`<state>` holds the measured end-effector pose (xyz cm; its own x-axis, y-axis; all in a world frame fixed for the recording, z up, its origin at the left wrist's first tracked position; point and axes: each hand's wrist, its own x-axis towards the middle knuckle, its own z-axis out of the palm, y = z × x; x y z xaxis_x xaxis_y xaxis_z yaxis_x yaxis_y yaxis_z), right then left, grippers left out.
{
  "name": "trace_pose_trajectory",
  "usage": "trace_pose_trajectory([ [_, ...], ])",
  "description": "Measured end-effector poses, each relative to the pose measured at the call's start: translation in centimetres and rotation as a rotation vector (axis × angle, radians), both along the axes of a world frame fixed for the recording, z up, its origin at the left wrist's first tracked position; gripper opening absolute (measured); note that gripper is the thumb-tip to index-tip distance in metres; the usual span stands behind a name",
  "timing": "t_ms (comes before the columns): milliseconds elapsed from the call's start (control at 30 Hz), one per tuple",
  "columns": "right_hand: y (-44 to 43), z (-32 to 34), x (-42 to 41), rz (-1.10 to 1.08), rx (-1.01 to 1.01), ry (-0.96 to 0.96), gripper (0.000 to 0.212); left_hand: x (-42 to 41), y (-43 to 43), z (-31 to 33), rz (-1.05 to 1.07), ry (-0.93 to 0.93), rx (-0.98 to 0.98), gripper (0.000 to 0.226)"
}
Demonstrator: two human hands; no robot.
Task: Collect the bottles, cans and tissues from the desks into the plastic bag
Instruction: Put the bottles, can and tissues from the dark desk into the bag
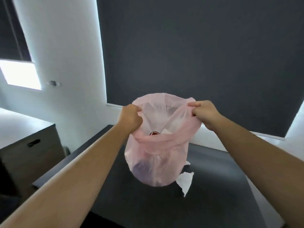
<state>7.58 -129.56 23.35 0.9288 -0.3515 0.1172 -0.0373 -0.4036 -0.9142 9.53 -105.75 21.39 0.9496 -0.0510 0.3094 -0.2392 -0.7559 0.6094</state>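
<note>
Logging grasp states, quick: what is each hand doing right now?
Left hand: closed, gripping the left rim of the pink plastic bag.
Right hand: closed, gripping the bag's right rim.

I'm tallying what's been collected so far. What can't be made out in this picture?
Contents of the bag, head view: cloudy pink plastic blurs them; only a red-and-white top and a dark shape show.
Tissue, head view: the bag hides its left part.
Desk, head view: the bottom edge cuts off its near part.
Left hand and right hand, head view: fingertips tucked into the bag's rim.
</note>
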Motion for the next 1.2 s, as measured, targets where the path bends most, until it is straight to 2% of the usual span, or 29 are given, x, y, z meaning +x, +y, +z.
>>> trace_pose_trajectory([
  [133,3.9,-4.2,4.8,0.118,-0.051,0.057,0.054,1.3,4.8,-3.9,0.150,0.120,0.047,0.052],
  [233,6.2,-7.0,7.8,0.201,-0.161,0.108,0.057,2.1,6.8,-6.5,0.238,0.179,0.047,0.053],
  [400,8.2,-10.6,11.0,0.310,-0.371,0.151,0.055,1.9,7.6,-9.3,0.317,0.225,0.093,0.056],
  [567,8.4,-14.2,13.4,0.438,-0.488,0.198,0.059,1.3,6.9,-12.4,0.396,0.323,0.097,0.059],
  [633,8.1,-15.6,13.6,0.531,-0.475,0.230,0.058,0.9,6.4,-13.5,0.416,0.380,0.132,0.060],
  [767,6.0,-17.4,13.5,0.679,-0.415,0.257,0.054,0.4,4.7,-14.7,0.492,0.448,0.283,0.062],
  [833,3.8,-17.5,13.5,0.693,-0.376,0.279,0.050,0.7,3.1,-14.4,0.571,0.416,0.501,0.062],
  [900,1.8,-17.2,13.6,0.643,-0.320,0.243,0.041,1.5,1.2,-13.6,0.595,0.304,0.663,0.058],
  [967,-0.7,-17.0,14.2,0.499,-0.274,0.162,0.030,2.8,-2.1,-12.7,0.492,0.188,0.654,0.053],
  [1067,-4.5,-17.5,14.9,0.319,-0.234,0.144,0.025,4.3,-8.5,-12.7,0.187,0.059,0.540,0.047],
  [1133,-6.8,-18.9,15.0,0.287,-0.279,0.196,0.028,4.9,-12.5,-14.4,-0.064,0.064,0.494,0.047],
  [1200,-8.8,-21.4,14.9,0.287,-0.297,0.274,0.031,4.9,-15.6,-18.1,-0.279,0.190,0.509,0.052],
])
